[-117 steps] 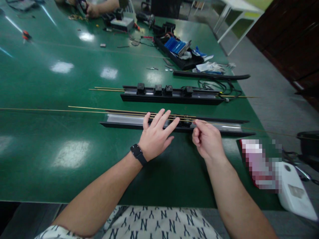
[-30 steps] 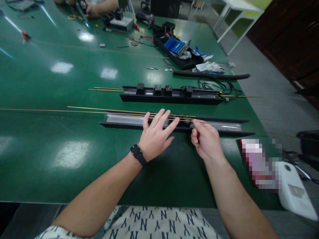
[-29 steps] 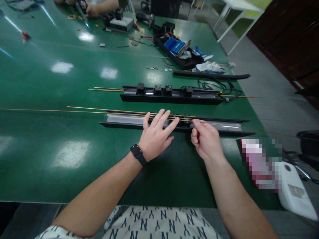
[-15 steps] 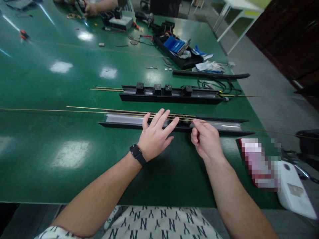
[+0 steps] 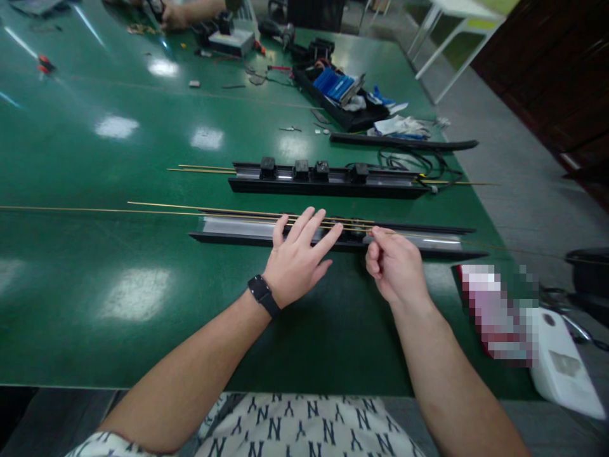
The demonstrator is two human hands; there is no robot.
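Note:
My left hand [image 5: 299,259] lies with spread fingers over the near black channel [image 5: 238,240], its fingertips at several thin brass-coloured rods. My right hand [image 5: 394,260] is closed, pinching one thin brass-coloured rod [image 5: 95,209] between thumb and index finger. That rod runs lengthwise above the channel and reaches past both its ends. A shorter brass-coloured rod [image 5: 157,204] lies alongside it. Small dark blocks [image 5: 356,228] sit inside the channel between my hands, partly hidden by fingers and rods.
Behind lies a second black channel [image 5: 323,187] with several black blocks and thin rods. Beyond it are a black strip [image 5: 404,145], white gloves [image 5: 399,127] and a black tray [image 5: 352,119]. A white device [image 5: 561,362] is at the right edge. Another person's hand [image 5: 174,16] works far left.
My right hand has shifted very slightly to the right along the rod. My left hand stays in place.

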